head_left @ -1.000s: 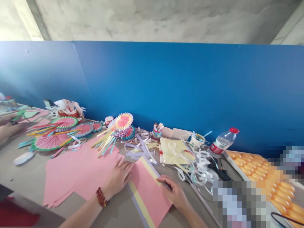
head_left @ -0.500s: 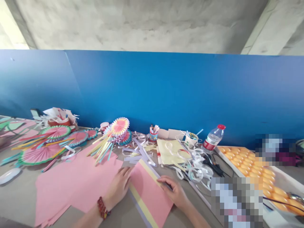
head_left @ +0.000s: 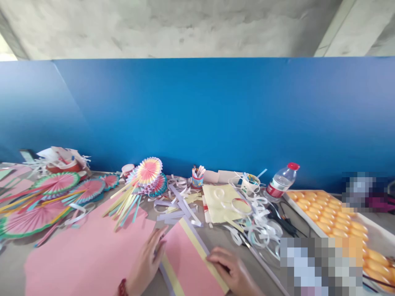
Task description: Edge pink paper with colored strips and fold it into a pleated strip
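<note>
A pink paper sheet (head_left: 191,263) lies slanted on the table before me, with yellow and lilac strips along both long edges. My left hand (head_left: 146,260) rests at its left edge, fingers stretched out and fingertips near the upper left corner. On the opposite side, my right hand (head_left: 233,269) has its fingers curled at the yellow border, closed on that edge; its thumb is mostly hidden. Larger pink sheets (head_left: 83,250) spread out beneath and left of my left hand. Lilac paper strips (head_left: 183,201) lie just beyond the bordered sheet.
Pleated paper fans (head_left: 57,183) lie at left, and a paper rosette (head_left: 149,171) stands near the blue partition (head_left: 197,111). Behind are a pen cup (head_left: 197,179), yellow paper (head_left: 220,201), curled white strips (head_left: 262,226) and a water bottle (head_left: 281,181). An orange bubbled panel (head_left: 327,213) sits at right.
The view has shifted a little. Both hands and the bordered sheet sit lower in the picture, and my right hand is farther down the sheet's right edge.
</note>
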### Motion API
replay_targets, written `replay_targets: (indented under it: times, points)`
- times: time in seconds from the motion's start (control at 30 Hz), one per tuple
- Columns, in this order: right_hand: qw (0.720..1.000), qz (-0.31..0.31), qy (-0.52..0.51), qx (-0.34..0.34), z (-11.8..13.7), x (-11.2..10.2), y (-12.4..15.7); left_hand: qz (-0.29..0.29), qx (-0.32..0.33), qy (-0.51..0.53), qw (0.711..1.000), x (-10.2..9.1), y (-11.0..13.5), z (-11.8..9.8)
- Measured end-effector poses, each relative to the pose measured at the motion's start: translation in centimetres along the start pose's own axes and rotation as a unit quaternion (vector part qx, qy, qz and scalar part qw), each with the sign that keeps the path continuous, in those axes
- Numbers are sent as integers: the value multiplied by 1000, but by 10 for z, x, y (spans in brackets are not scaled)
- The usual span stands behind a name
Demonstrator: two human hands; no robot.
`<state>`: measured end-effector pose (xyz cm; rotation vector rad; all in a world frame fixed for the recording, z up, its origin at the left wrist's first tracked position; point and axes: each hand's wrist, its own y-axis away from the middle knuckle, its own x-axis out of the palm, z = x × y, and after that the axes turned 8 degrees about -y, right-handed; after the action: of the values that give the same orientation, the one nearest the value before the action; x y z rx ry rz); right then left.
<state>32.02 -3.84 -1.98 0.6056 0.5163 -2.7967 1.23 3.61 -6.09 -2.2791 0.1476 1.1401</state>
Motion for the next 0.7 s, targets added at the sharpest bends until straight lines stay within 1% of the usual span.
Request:
replay_targets:
  times: [0.1, 0.2, 0.27, 0.47, 0.53, 0.63, 0.7]
  points:
    - [1000, -27, -5, -14, -7, 0, 2, -3, 9, -10, 1000, 3, 1, 1]
    - [997, -79, 0, -23, -14, 1, 3, -19, 14, -15, 1000, 6, -4, 2]
    - [995, -99, -3, -23, -16, 1, 3, -22, 10, -12, 1000, 6, -8, 1]
    - [997, -74, -14, -17, -11, -1, 0, -8, 14, -6, 1000, -6, -10, -2]
    - [997, -69, -14, -11, -10, -1, 0, -5, 2, 2, 1000, -9, -11, -1]
    - [998, -68, -15, 1, -11, 0, 0, 0, -12, 12, 1000, -11, -13, 0]
    - [998, -64, -11, 4, -11, 0, 0, 2, -10, 15, 1000, -10, -14, 0]
